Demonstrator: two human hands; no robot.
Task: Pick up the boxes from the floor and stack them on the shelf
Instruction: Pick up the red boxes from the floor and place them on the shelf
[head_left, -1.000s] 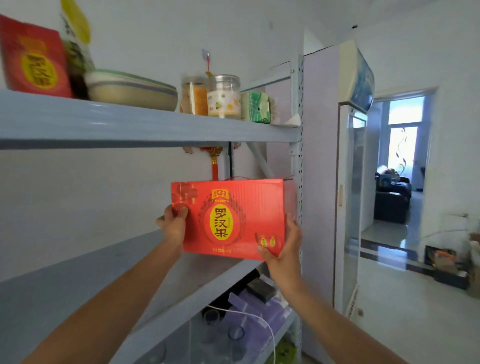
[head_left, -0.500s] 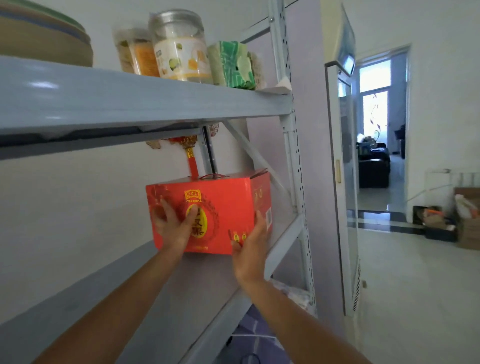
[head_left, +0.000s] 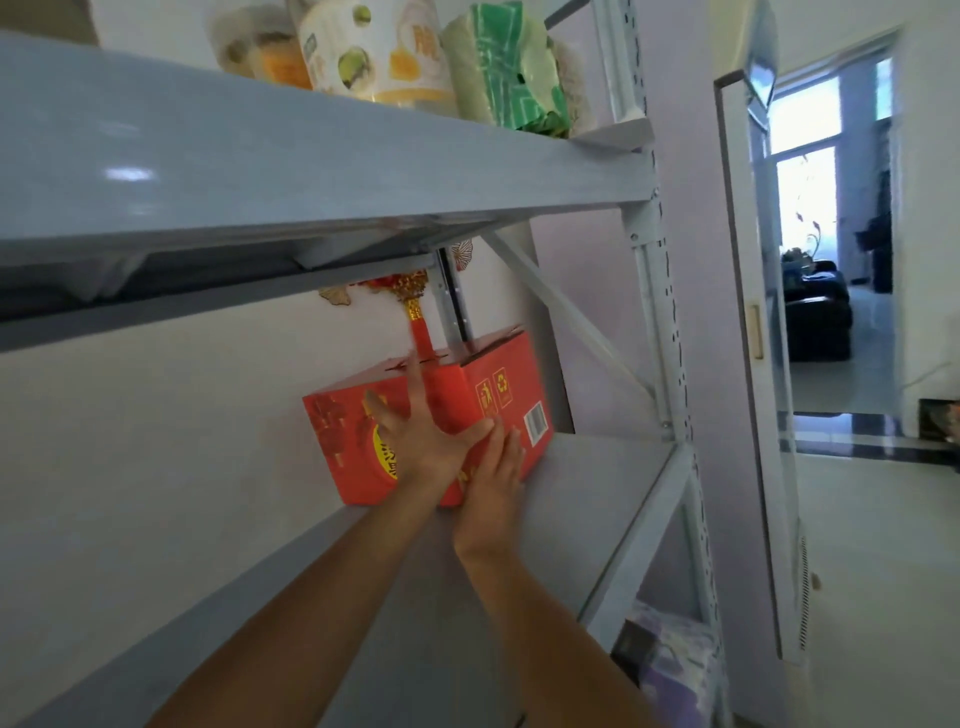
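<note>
Head view, noted left to right. The pale wall (head_left: 130, 467) fills the left side, behind a grey metal rack.

Upper shelf (head_left: 311, 156): a clear tub (head_left: 260, 52), a labelled jar (head_left: 374, 47) and a green packet (head_left: 509, 67) stand in a row near its right end, each just beside the next. Their tops are cut off by the frame.

Below that board a red tassel ornament (head_left: 418, 322) hangs against the wall.

The red box (head_left: 337, 447) sits on the middle shelf (head_left: 597, 493), towards the back and close to the wall; I cannot tell whether it touches. It is turned so that one corner faces outward, with the printed front to the left and the barcode side to the right.

Left-hand grip (head_left: 421, 441): wide, fingers straight and spread, palm flat on the box's front face near the corner. Nothing is clasped.

Right-hand grip (head_left: 493, 478): also wide, fingers straight and together, laid against the lower part of the box at its corner, just beside the left-hand grip. Both forearms reach up from the lower edge.

The perforated upright post (head_left: 660, 312) marks the rack's right end. Purple packages (head_left: 670, 660) lie on the level below.

Further right are a tall white door panel (head_left: 743, 364), then an open doorway (head_left: 831, 156) with a dark sofa (head_left: 815, 322) in the room beyond.
</note>
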